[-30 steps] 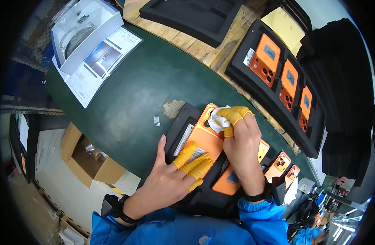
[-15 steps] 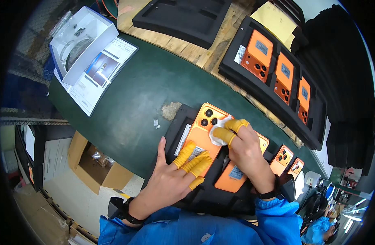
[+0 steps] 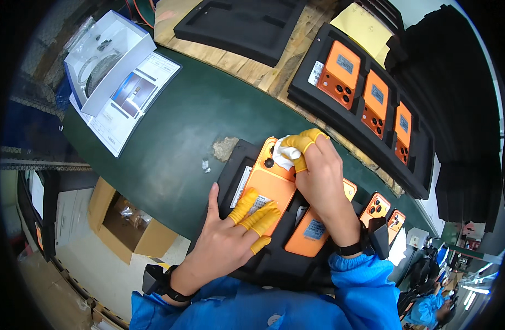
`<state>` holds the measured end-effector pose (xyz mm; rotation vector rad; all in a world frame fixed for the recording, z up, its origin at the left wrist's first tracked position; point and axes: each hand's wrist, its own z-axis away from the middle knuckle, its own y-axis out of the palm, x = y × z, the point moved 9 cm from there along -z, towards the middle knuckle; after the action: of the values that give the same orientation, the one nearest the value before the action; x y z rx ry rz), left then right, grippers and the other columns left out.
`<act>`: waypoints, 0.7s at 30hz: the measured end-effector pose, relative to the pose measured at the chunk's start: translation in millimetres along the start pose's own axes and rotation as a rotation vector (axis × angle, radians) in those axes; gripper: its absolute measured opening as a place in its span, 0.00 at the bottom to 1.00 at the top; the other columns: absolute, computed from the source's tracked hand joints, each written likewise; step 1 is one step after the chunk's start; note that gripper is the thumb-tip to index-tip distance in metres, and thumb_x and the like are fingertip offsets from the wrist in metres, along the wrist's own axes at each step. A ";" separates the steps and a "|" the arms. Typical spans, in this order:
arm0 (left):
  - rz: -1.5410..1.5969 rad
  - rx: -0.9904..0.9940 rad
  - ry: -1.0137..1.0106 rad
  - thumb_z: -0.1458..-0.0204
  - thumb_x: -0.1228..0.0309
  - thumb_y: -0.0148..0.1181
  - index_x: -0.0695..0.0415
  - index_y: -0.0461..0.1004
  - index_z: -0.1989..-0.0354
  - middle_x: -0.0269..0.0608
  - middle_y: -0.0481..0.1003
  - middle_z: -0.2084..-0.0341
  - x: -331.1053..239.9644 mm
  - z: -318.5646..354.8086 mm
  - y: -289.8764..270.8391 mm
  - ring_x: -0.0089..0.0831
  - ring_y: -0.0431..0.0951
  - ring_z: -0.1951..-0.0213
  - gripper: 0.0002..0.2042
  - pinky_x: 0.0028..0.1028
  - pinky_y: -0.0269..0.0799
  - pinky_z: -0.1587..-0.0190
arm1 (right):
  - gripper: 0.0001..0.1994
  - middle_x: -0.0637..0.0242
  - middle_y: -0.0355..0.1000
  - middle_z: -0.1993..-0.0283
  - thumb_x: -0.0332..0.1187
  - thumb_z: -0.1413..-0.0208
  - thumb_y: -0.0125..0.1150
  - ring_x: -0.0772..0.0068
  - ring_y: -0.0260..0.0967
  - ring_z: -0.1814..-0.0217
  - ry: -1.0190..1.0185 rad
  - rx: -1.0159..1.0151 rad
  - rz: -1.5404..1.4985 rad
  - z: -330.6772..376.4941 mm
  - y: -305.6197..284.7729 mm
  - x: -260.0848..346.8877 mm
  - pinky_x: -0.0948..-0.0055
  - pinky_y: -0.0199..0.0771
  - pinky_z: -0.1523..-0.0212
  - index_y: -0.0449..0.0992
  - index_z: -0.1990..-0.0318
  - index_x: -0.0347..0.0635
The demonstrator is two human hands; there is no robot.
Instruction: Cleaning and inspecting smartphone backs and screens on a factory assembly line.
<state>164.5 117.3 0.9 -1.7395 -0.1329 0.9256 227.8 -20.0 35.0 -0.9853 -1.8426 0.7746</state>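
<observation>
An orange phone [image 3: 272,190] lies back side up in a black foam tray [image 3: 222,190]. Several fingers of my left hand [image 3: 228,234], in yellow finger cots, rest spread on its lower half, over a printed label, with the thumb apart on the left. My right hand [image 3: 318,165], also in yellow finger cots, pinches a white wipe [image 3: 285,154] against the phone's camera area. The wipe covers part of the lenses. A second orange phone [image 3: 307,236] sits in the same tray, partly hidden beneath my right forearm.
Two more orange phones [image 3: 375,209] lie to the right. Beyond, another black tray [image 3: 302,91] holds three orange phones [image 3: 340,71]. A white box [image 3: 106,71] stands on papers [image 3: 129,104] at the far left. An open cardboard box [image 3: 112,225] is below the green table [image 3: 181,121].
My right hand has moved the wipe up and left across the camera area toward the phone's top edge. My left hand stays on the phone. The whole view has shifted slightly.
</observation>
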 end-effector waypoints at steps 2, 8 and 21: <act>0.007 -0.006 0.015 0.55 0.60 0.64 0.55 0.76 0.54 0.36 0.77 0.57 -2.5 -2.3 -1.6 0.34 0.71 0.45 0.20 0.67 0.33 0.38 | 0.14 0.57 0.69 0.67 0.15 0.62 0.59 0.53 0.67 0.66 0.034 -0.005 0.034 4.4 -2.6 -5.0 0.64 0.70 0.65 0.75 0.64 0.38; 0.009 -0.010 0.016 0.56 0.61 0.64 0.55 0.76 0.54 0.36 0.78 0.58 -1.1 -0.7 0.6 0.34 0.71 0.45 0.20 0.67 0.34 0.38 | 0.15 0.57 0.70 0.66 0.14 0.62 0.59 0.53 0.68 0.66 0.092 -0.049 0.106 22.2 -12.6 -0.5 0.65 0.70 0.65 0.76 0.64 0.38; 0.031 -0.046 0.012 0.58 0.62 0.65 0.55 0.78 0.56 0.38 0.79 0.67 -0.8 -1.3 -3.6 0.32 0.77 0.54 0.19 0.68 0.34 0.38 | 0.19 0.56 0.68 0.66 0.16 0.66 0.59 0.54 0.67 0.66 0.083 0.003 0.009 48.1 -21.8 9.6 0.63 0.70 0.64 0.75 0.61 0.38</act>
<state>166.1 117.3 4.5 -1.7944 -0.1203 0.9408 174.7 -27.8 36.6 -1.0094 -1.7662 0.7314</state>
